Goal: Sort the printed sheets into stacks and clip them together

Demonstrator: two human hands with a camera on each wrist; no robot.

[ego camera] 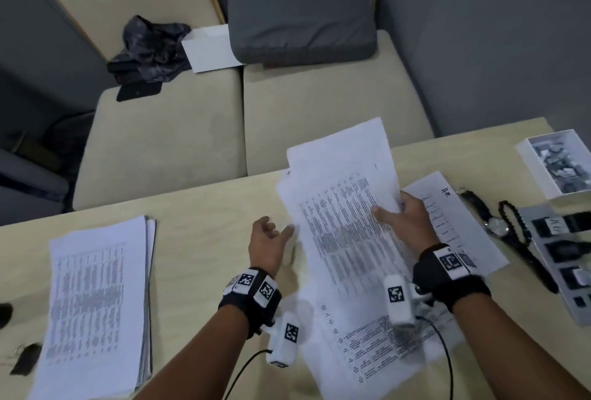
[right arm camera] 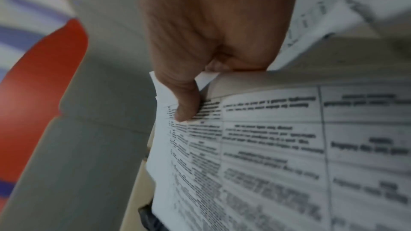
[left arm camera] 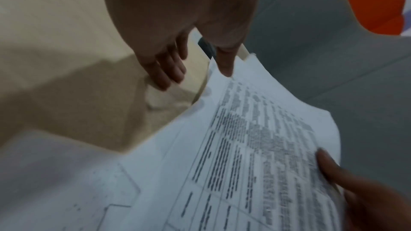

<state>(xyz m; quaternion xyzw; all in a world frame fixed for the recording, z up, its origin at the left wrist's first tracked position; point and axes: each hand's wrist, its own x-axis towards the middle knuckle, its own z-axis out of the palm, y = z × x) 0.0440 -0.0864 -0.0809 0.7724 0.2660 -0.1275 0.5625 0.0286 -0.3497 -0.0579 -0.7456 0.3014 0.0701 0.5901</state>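
My right hand (ego camera: 388, 211) pinches a few printed sheets (ego camera: 339, 195) by their right edge and holds them tilted up above the table; in the right wrist view its thumb (right arm camera: 186, 106) presses on the printed face (right arm camera: 266, 147). My left hand (ego camera: 278, 230) hovers at the left edge of those sheets with fingers (left arm camera: 164, 71) loosely spread, and only its thumb (left arm camera: 225, 64) touches the paper's corner (left arm camera: 244, 138). More printed sheets (ego camera: 377, 355) lie fanned under my right wrist. A squared stack of sheets (ego camera: 96, 303) lies on the table at the left.
Dark binder clips (ego camera: 25, 359) lie at the table's left edge. At the right are a white box (ego camera: 524, 151) of clips, a wristwatch (ego camera: 494, 223), a bead bracelet (ego camera: 515, 220) and a grey tray (ego camera: 543, 284). Beyond the beige table (ego camera: 208, 239) stands a sofa (ego camera: 166, 150).
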